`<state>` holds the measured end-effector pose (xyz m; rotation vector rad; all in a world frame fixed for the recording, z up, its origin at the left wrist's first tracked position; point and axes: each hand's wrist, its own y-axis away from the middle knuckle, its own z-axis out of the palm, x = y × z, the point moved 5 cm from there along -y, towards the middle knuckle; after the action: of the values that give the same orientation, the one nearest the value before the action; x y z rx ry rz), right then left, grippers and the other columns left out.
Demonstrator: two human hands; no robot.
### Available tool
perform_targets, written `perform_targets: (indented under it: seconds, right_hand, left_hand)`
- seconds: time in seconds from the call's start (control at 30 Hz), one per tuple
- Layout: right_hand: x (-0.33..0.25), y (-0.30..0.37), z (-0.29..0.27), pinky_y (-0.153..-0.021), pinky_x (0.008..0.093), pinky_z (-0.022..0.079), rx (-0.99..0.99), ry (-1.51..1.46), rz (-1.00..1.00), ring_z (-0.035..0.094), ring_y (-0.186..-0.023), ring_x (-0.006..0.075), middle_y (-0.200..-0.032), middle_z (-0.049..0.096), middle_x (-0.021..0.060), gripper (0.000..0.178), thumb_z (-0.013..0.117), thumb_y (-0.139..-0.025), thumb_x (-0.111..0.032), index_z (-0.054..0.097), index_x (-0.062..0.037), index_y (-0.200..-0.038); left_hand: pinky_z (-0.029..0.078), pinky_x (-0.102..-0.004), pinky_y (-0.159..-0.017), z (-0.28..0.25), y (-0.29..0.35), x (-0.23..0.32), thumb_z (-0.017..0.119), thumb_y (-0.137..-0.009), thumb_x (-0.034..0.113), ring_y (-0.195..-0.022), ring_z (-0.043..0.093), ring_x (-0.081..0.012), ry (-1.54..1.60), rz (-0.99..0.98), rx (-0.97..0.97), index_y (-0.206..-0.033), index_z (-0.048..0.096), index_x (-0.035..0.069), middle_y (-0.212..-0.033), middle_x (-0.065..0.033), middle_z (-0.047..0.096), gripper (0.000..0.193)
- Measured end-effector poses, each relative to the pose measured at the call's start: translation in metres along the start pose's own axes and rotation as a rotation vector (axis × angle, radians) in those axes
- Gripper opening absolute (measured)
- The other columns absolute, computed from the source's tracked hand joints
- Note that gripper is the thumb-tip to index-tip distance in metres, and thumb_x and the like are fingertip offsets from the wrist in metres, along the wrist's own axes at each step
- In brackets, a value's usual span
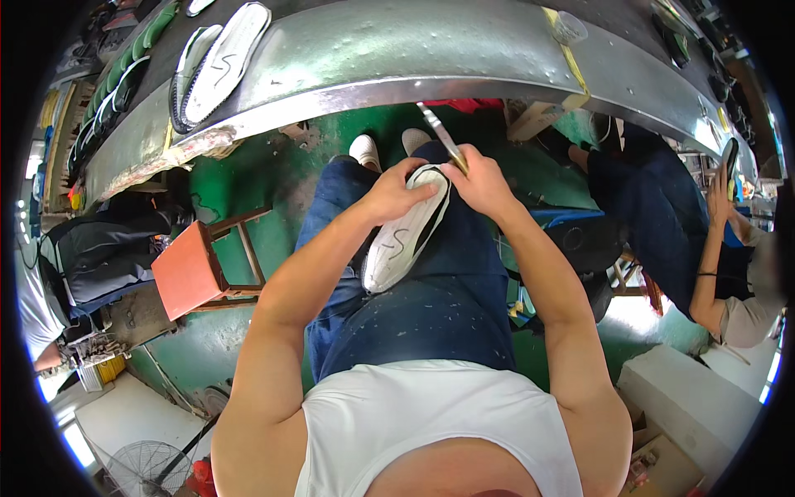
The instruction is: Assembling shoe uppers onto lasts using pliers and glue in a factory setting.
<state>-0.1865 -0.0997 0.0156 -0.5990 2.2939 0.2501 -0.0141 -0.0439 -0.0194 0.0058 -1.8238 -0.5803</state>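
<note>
Across my lap lies a shoe (399, 248), its pale underside turned up with a dark squiggle on it. My left hand (394, 195) grips it near the far end, thumb on the pale face and fingers around the side. My right hand (482, 184) is closed around a slim tool (444, 134) with a silvery shaft and a brownish-yellow handle. The tool's pale tip points up and away, toward the bench edge. That hand's fingers also meet the shoe's far end, and its exact grip there is partly hidden.
A metal-topped bench (397, 41) curves across ahead, with a pair of pale-bottomed shoes (224, 70) at its left. A reddish stool (192, 269) stands on the green floor. At right, another person (662, 215) handles a dark shoe part. A wire fan (141, 465) is at lower left.
</note>
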Motion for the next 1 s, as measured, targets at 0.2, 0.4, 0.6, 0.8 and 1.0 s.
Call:
perform_targets:
  seconds: [0.2, 0.4, 0.6, 0.8, 1.0]
  right_hand:
    - [-0.076, 0.081, -0.027, -0.07, 0.0312, 0.053, -0.236, -0.461, 0.146, 0.068, -0.071, 0.0161, -0.083, 0.071, 0.0096, 0.031, 0.059, -0.098, -0.027, 0.059, -0.001, -0.116]
    - [-0.116, 0.099, 0.02, -0.079, 0.0292, 0.053, -0.709, -0.544, 0.208, 0.065, -0.093, 0.0126, -0.114, 0.068, 0.0101, 0.042, 0.057, -0.102, -0.026, 0.053, 0.0025, -0.132]
    - [-0.136, 0.085, 0.043, -0.076, 0.0306, 0.054, -0.737, -0.971, 0.468, 0.065, -0.086, 0.0151, -0.101, 0.066, 0.0071, 0.033, 0.057, -0.101, -0.024, 0.058, 0.0017, -0.123]
    - [-0.128, 0.055, 0.059, -0.071, 0.0389, 0.056, -0.821, -0.486, 0.334, 0.068, -0.076, 0.0226, -0.088, 0.068, 0.01, 0.021, 0.058, -0.1, -0.019, 0.059, 0.0002, -0.11]
    - [-0.109, 0.04, 0.099, -0.078, 0.048, 0.052, -0.224, -0.069, -0.307, 0.064, -0.089, 0.0441, -0.095, 0.067, 0.024, 0.023, 0.061, -0.095, -0.014, 0.058, 0.0016, -0.112]
  left_hand:
    - [0.043, -0.0307, -0.102, -0.044, 0.096, 0.035, 0.077, -0.087, 0.006, -0.116, 0.053, -0.0144, 0.496, 0.344, 0.339, -0.155, 0.032, 0.013, -0.126, -0.0036, 0.055, 0.082]
    - [0.041, -0.0327, -0.105, -0.053, 0.128, -0.001, 0.068, -0.096, 0.017, -0.118, 0.052, -0.0147, 0.485, 0.276, 0.326, -0.149, 0.038, 0.016, -0.127, -0.0042, 0.055, 0.061]
    - [0.041, -0.032, -0.105, -0.067, 0.144, -0.01, 0.058, -0.103, 0.027, -0.119, 0.052, -0.0152, 0.476, 0.255, 0.299, -0.15, 0.036, 0.015, -0.127, -0.0061, 0.058, 0.053]
    - [0.044, -0.0304, -0.101, -0.081, 0.145, -0.027, 0.059, -0.102, 0.021, -0.113, 0.055, -0.0142, 0.35, 0.261, 0.431, -0.141, 0.048, 0.012, -0.124, -0.0059, 0.06, 0.041]
    - [0.046, -0.0287, -0.099, -0.085, 0.129, -0.057, 0.061, -0.097, 0.001, -0.11, 0.055, -0.0128, 0.604, 0.276, 0.531, -0.132, 0.055, 0.01, -0.12, -0.0045, 0.061, 0.036]
